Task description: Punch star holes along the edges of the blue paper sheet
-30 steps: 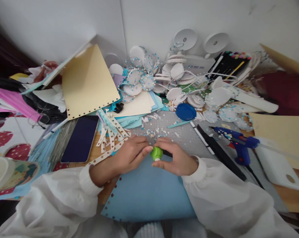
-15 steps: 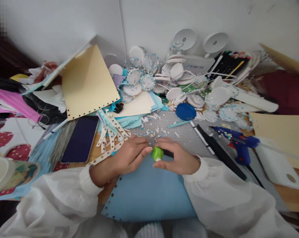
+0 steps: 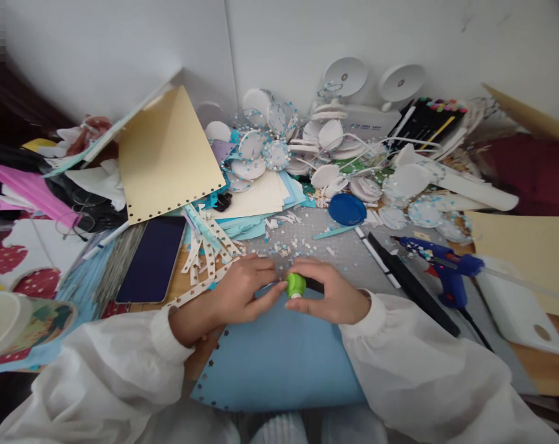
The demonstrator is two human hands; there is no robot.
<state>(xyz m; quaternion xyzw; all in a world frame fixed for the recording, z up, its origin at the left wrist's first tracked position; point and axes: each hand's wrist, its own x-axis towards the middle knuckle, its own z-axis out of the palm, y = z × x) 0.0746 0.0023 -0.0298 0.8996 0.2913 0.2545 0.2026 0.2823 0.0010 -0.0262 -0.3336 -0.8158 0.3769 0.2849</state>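
Note:
A small green punch (image 3: 295, 285) sits on the far edge of a blue paper sheet (image 3: 279, 357) that lies in front of me. My right hand (image 3: 330, 296) is closed round the punch, thumb and fingers pinching it. My left hand (image 3: 245, 290) rests on the sheet's top left part, fingers curled, with the fingertips pressing the paper next to the punch. The sheet's left edge carries a row of punched star holes. Both arms wear white sleeves.
A dark phone (image 3: 152, 259) lies to the left beside punched paper strips (image 3: 210, 253). A blue glue gun (image 3: 446, 268), black pens (image 3: 400, 271) and a blue lid (image 3: 347, 209) lie to the right. White discs, gold card (image 3: 168, 154) and paper scraps crowd the back.
My hands and the punch have barely shifted; the left fingertips have closed in a little toward the punch. The view has tilted slightly.

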